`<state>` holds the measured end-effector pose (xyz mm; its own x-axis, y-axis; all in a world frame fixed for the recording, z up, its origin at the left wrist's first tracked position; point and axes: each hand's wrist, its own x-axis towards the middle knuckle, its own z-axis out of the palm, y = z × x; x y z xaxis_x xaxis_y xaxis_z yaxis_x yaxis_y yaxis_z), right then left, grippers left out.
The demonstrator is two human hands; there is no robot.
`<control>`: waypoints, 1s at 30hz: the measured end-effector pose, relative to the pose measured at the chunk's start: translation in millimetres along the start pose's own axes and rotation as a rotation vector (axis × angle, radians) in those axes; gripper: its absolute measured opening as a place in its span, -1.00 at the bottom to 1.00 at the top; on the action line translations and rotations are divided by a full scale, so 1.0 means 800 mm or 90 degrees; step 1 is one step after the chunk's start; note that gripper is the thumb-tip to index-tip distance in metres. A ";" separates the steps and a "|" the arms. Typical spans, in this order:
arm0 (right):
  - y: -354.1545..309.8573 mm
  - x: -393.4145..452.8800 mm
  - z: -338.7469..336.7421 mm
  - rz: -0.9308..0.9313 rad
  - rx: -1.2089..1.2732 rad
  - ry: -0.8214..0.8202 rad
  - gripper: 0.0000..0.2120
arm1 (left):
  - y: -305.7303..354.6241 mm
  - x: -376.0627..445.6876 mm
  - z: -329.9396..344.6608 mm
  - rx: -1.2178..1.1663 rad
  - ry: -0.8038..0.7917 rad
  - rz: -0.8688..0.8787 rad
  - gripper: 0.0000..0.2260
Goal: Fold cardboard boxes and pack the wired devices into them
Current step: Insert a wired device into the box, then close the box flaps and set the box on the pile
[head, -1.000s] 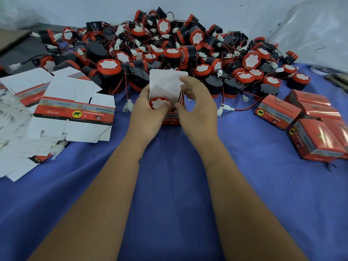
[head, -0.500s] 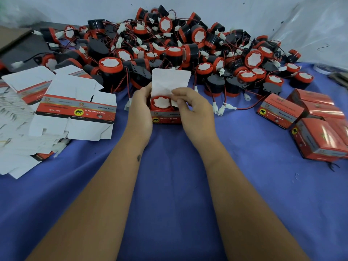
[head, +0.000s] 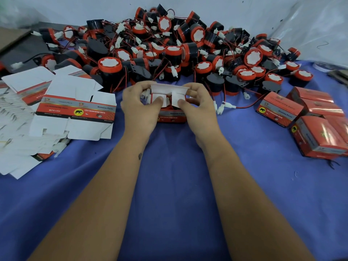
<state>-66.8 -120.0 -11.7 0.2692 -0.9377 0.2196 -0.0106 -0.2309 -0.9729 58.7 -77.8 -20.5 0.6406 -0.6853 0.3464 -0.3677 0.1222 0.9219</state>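
Note:
A small red cardboard box point(head: 170, 117) stands on the blue cloth at the middle. My left hand point(head: 138, 108) and my right hand point(head: 197, 108) grip it from either side. Both thumbs press its two white side flaps inward, and the white top flap point(head: 169, 87) tilts forward over them. A red-and-black wired device sits inside, mostly hidden; its white connector point(head: 144, 94) sticks out by my left fingers. Behind the box lies a big pile of wired devices point(head: 169, 49), red-capped black horns with red wires and white plugs.
Flat unfolded box blanks point(head: 75, 108) lie in a heap at the left. Several closed red boxes point(head: 318, 119) are stacked at the right. Loose white connectors point(head: 225, 106) on red wire lie just right of my right hand. A white wall closes the back.
The device has gone down into the box. The side flaps have been pressed in over it and the upright top flap has come forward and down.

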 end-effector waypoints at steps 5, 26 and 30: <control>0.001 0.000 0.000 -0.005 0.028 0.029 -0.71 | -0.001 -0.003 -0.001 -0.061 -0.026 -0.036 -0.75; 0.007 0.000 -0.023 -0.049 -0.182 -0.119 -0.57 | 0.009 -0.010 -0.002 -0.013 -0.157 -0.008 -0.67; 0.012 0.000 -0.019 -0.092 -0.227 -0.087 -0.59 | 0.009 -0.009 -0.002 0.028 -0.188 0.021 -0.62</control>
<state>-81.4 -126.2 -20.3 0.4182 -0.8513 0.3170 -0.2894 -0.4557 -0.8418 52.7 -70.9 -15.8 0.4060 -0.8617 0.3043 -0.4183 0.1208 0.9002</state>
